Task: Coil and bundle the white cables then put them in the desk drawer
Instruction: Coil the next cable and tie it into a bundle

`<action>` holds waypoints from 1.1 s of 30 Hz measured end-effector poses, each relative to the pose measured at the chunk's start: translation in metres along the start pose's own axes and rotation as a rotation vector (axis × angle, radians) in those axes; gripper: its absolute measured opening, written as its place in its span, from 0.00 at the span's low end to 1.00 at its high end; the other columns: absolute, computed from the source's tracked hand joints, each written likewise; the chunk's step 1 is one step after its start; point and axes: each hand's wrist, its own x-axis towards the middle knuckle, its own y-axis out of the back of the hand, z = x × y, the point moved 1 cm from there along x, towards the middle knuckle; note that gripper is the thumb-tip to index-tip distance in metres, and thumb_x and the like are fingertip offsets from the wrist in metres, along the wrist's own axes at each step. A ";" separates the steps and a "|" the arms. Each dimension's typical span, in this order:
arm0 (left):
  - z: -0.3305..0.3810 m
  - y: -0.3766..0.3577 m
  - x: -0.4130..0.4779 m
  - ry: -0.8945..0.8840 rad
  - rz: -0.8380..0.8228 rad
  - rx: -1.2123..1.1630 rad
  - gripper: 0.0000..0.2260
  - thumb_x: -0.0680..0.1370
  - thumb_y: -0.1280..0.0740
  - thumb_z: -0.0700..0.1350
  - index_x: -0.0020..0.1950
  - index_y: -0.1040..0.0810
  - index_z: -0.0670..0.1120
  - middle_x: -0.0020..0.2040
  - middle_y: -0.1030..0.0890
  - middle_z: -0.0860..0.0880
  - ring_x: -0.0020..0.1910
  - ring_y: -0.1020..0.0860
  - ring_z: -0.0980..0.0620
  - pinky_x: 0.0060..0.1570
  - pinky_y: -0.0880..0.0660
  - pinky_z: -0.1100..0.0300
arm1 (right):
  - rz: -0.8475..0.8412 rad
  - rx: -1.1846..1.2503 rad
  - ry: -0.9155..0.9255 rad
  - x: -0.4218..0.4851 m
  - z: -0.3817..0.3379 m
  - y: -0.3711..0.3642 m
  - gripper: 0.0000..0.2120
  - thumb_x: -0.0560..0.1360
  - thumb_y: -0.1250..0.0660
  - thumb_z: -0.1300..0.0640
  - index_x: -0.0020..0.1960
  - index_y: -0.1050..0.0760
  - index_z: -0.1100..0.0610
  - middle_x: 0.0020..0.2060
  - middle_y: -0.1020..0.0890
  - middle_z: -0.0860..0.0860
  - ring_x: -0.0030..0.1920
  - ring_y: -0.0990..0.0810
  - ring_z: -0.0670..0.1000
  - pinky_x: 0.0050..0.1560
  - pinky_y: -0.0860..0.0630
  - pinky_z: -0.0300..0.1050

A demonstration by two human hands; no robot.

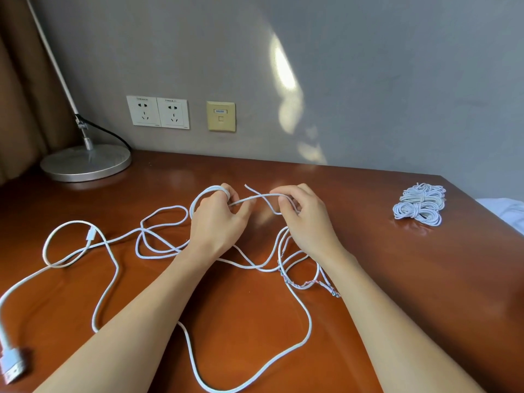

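Note:
Several loose white cables sprawl in loops across the brown desk. My left hand holds a small loop of one cable, wound round its fingers. My right hand pinches the same cable a little to the right, and a short stretch runs between the two hands. A free cable end sticks up behind that stretch. A USB plug lies at the desk's near left edge. A pile of coiled white cables sits at the far right of the desk.
A desk lamp with a round silver base stands at the back left, its black cord trailing behind. Two wall sockets and a beige data port sit on the grey wall. White bedding shows past the desk's right edge.

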 end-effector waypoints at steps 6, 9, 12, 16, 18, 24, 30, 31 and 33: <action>0.003 0.003 -0.001 0.020 -0.010 0.047 0.22 0.78 0.31 0.63 0.37 0.25 0.46 0.29 0.24 0.50 0.30 0.24 0.49 0.35 0.24 0.51 | -0.074 0.061 -0.050 -0.002 -0.002 0.000 0.08 0.84 0.38 0.54 0.54 0.19 0.48 0.49 0.18 0.42 0.50 0.21 0.40 0.47 0.27 0.28; 0.001 0.004 0.001 0.088 -0.040 -0.074 0.25 0.79 0.33 0.64 0.35 0.26 0.44 0.30 0.23 0.47 0.31 0.24 0.48 0.35 0.26 0.53 | -0.213 0.216 -0.132 -0.002 -0.005 0.004 0.15 0.84 0.42 0.55 0.46 0.19 0.47 0.39 0.21 0.43 0.40 0.24 0.41 0.47 0.28 0.38; 0.000 0.006 0.002 0.102 -0.026 -0.165 0.28 0.78 0.33 0.65 0.35 0.25 0.40 0.32 0.23 0.42 0.32 0.24 0.44 0.37 0.25 0.49 | -0.276 0.243 -0.180 -0.002 -0.003 0.008 0.15 0.84 0.45 0.56 0.45 0.22 0.50 0.37 0.22 0.47 0.38 0.26 0.43 0.47 0.29 0.43; 0.000 0.006 0.000 0.088 -0.048 -0.171 0.33 0.79 0.38 0.69 0.37 0.25 0.37 0.34 0.22 0.39 0.35 0.22 0.41 0.43 0.22 0.42 | -0.220 0.274 -0.224 0.000 -0.001 0.006 0.13 0.84 0.43 0.57 0.47 0.23 0.49 0.36 0.23 0.49 0.39 0.24 0.47 0.46 0.27 0.44; -0.001 0.006 -0.002 0.077 -0.068 -0.154 0.36 0.79 0.41 0.71 0.37 0.26 0.35 0.35 0.22 0.38 0.35 0.22 0.40 0.43 0.23 0.39 | -0.147 0.308 -0.206 0.001 -0.002 0.005 0.12 0.85 0.42 0.57 0.51 0.21 0.47 0.40 0.19 0.51 0.41 0.20 0.48 0.45 0.23 0.42; 0.005 0.007 -0.006 0.131 -0.130 -0.032 0.35 0.82 0.46 0.68 0.38 0.28 0.36 0.36 0.23 0.39 0.38 0.24 0.41 0.45 0.26 0.46 | -0.046 0.457 -0.239 0.002 -0.005 0.008 0.11 0.84 0.38 0.58 0.59 0.19 0.48 0.40 0.16 0.49 0.42 0.16 0.45 0.43 0.22 0.34; 0.003 0.009 -0.004 0.184 -0.142 -0.057 0.31 0.82 0.46 0.67 0.38 0.32 0.40 0.36 0.28 0.43 0.37 0.28 0.44 0.45 0.28 0.46 | -0.165 0.368 -0.239 0.002 -0.002 0.012 0.13 0.84 0.39 0.58 0.58 0.18 0.46 0.31 0.20 0.45 0.37 0.19 0.45 0.47 0.21 0.41; 0.000 0.008 -0.003 0.201 -0.141 -0.076 0.32 0.82 0.46 0.67 0.40 0.29 0.37 0.37 0.26 0.41 0.38 0.27 0.41 0.47 0.27 0.45 | -0.191 0.302 -0.216 0.002 -0.002 0.012 0.13 0.84 0.39 0.58 0.58 0.18 0.47 0.30 0.21 0.42 0.34 0.21 0.41 0.42 0.23 0.36; -0.005 0.006 -0.001 0.221 -0.156 -0.137 0.34 0.81 0.45 0.69 0.40 0.27 0.37 0.36 0.24 0.40 0.37 0.26 0.40 0.47 0.26 0.43 | -0.214 0.232 -0.192 0.001 -0.002 0.011 0.12 0.84 0.38 0.58 0.57 0.17 0.48 0.34 0.19 0.41 0.34 0.23 0.39 0.38 0.26 0.31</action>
